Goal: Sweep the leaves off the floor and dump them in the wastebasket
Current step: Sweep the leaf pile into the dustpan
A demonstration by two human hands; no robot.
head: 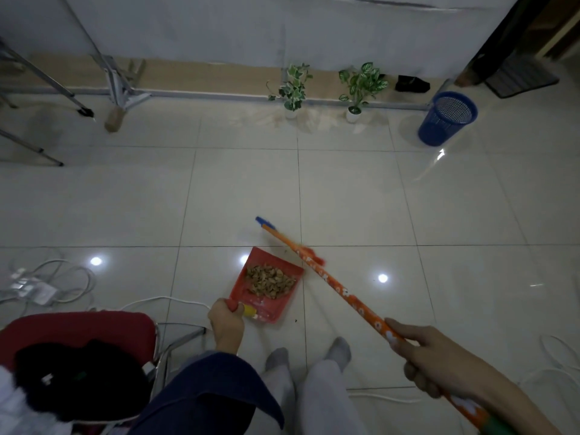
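Left hand (pixel 226 321): curled round the handle of the red dustpan (pixel 266 287), holding it low over the tiled floor (pixel 125 199), just ahead of the person's feet.
Leaves (pixel 270 281): a brown heap lying in the middle of the dustpan; none seen loose on the tiles nearby, apart from a few dark specks beside the pan's right edge.
Broom (pixel 332 285): orange patterned stick crossing above the pan's right corner, blue tip pointing away from the person; blurred, and the bristle end cannot be made out.
Right hand (pixel 436 356): wrapped round the broom stick near its lower part, index finger laid along it.
Wastebasket (pixel 447 118): blue mesh, upright near the far right wall, well apart from the pan, just right of two potted plants (pixel 326 89).
Step in hand: sweeping appears finished; the load is gathered, not yet dumped.
Next move calls for: carrying the pan level across the floor to the wastebasket, then tipping it over the rim; a tilt on the way would likely spill the heap.
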